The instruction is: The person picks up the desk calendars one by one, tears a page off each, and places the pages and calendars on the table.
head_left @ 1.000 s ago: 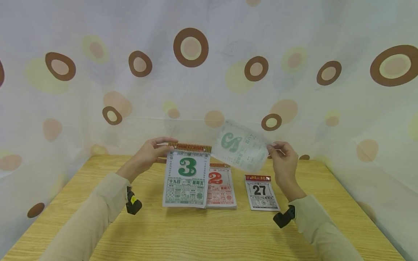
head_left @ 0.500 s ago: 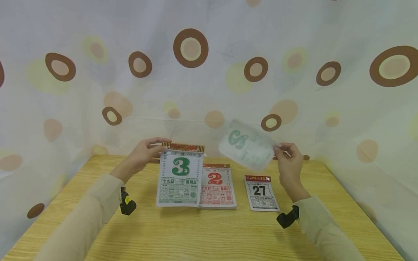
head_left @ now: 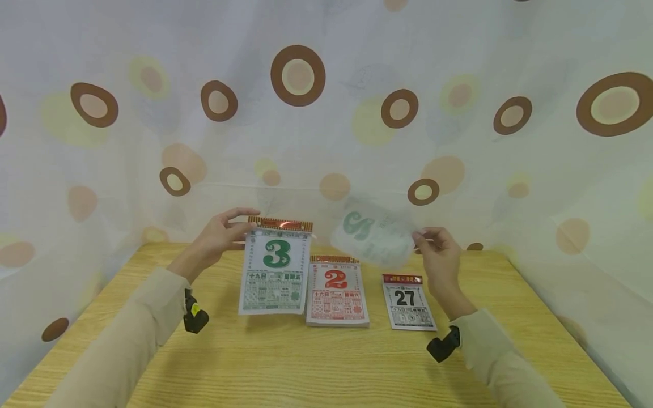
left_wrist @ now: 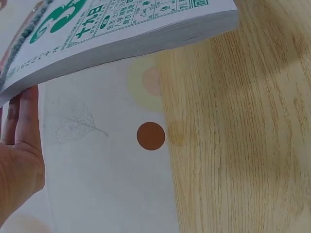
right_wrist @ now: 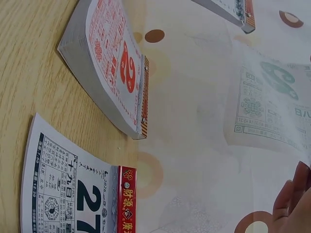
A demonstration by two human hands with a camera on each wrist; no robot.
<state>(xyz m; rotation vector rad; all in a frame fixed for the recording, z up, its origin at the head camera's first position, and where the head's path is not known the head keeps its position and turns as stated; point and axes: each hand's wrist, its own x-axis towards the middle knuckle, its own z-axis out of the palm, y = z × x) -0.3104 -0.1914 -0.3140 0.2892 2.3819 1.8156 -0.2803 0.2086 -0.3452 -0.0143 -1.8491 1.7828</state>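
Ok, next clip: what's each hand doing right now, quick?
Left hand: holding the green "3" calendar at its top left corner.
Right hand: pinching a loose, green-printed sheet by its edge.

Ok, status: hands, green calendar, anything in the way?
Left hand gripping green calendar, raised off table. Right hand pinching loose sheet. Red calendar lying on table; nothing visibly blocking either hand.
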